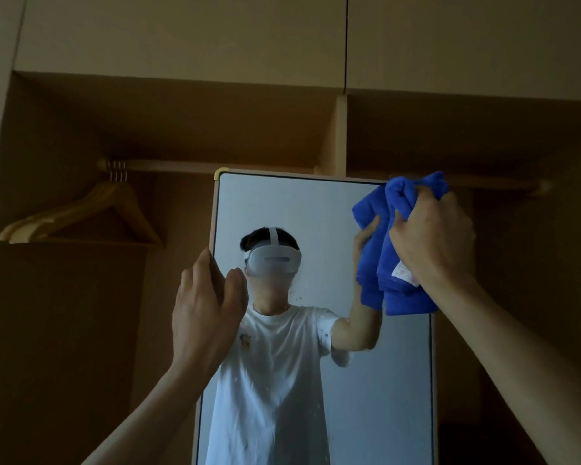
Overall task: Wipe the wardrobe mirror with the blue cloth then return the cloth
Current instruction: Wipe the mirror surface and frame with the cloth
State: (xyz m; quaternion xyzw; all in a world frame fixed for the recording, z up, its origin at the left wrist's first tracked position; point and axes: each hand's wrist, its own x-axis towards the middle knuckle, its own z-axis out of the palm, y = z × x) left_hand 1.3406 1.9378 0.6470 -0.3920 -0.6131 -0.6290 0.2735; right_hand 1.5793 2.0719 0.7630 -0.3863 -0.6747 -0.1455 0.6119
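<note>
Right hand (433, 236) clenched round the bunched blue cloth (406, 300), pressing it on the mirror (316, 213) at the top right corner; cloth covers that corner and hangs down along the right edge; white label (405, 273) shows on the cloth just under the hand; right arm reaches in from the lower right. Left hand (205, 310) grasps the mirror's left edge, upper part; thumb lies over the front of the glass, fingers wrap the frame side; left arm comes from the bottom left. Mirror stands upright, thin pale frame, yellowish corner cap (222, 172) at the top left; small droplets (296, 293) speckle the glass near the middle; glass reflects a person in a white T-shirt and white headset, plus the cloth. Behind the mirror, open wooden wardrobe (215, 122), dim; rail (182, 166) runs across just above the mirror's top edge; wooden hangers (81, 216) hang at the rail's left end, well apart from the mirror.
</note>
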